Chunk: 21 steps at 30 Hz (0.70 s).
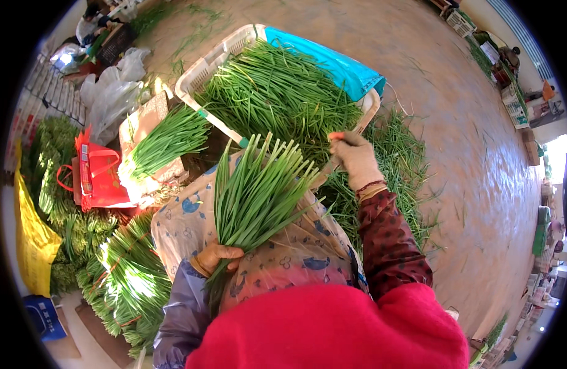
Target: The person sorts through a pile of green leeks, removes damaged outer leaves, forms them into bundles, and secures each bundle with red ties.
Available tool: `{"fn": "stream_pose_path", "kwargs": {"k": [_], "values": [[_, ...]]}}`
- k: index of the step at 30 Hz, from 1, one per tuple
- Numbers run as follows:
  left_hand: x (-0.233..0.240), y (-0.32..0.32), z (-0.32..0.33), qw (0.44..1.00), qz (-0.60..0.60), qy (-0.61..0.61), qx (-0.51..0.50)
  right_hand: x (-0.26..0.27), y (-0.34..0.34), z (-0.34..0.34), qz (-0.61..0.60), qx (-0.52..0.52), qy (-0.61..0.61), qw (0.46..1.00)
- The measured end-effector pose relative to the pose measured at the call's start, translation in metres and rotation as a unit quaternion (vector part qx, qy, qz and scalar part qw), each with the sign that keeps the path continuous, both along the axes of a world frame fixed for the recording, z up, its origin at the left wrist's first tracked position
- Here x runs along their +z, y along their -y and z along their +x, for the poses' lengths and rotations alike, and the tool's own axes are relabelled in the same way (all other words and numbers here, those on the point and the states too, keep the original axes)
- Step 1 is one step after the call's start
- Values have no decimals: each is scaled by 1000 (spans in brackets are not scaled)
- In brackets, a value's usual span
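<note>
My left hand [218,258] is closed around the lower end of a fanned bunch of green garlic chives [260,198]. The bunch lies over my lap, on a translucent patterned apron [186,217]. My right hand [355,154], in a pale work glove with orange at a fingertip, is raised near the front right rim of a white plastic basket [209,69]. Its fingers are curled together; whether anything is between them is hidden. Loose chives [283,87] fill the basket, and a blue plastic sheet [325,57] drapes its far side.
Leaf scraps [398,170] litter the floor at right. On the left are chives on a cardboard box [142,120], a red bag [101,175], tied chive bundles [131,272] and a yellow sack [32,240]. One person [87,30] sits far left, another [511,57] far right.
</note>
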<state>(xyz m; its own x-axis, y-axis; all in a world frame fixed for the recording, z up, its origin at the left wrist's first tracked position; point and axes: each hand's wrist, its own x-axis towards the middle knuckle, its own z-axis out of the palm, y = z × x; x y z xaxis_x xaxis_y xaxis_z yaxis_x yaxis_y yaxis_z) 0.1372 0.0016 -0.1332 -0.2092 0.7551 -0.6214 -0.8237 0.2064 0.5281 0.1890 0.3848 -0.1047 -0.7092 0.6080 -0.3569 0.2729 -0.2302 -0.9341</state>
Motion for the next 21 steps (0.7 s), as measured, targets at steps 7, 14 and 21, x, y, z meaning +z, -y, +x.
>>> {"fn": "stream_pose_path", "kwargs": {"k": [7, 14, 21], "values": [[-4, -2, 0, 1000, -4, 10, 1, 26, 12, 12, 309, 196, -4, 930], [2, -9, 4, 999, 8, -25, 39, 11, 75, -1, 599, 302, 128, 730], [0, -10, 4, 999, 20, -14, 33, 55, 67, 17, 573, 444, 58, 687]]}}
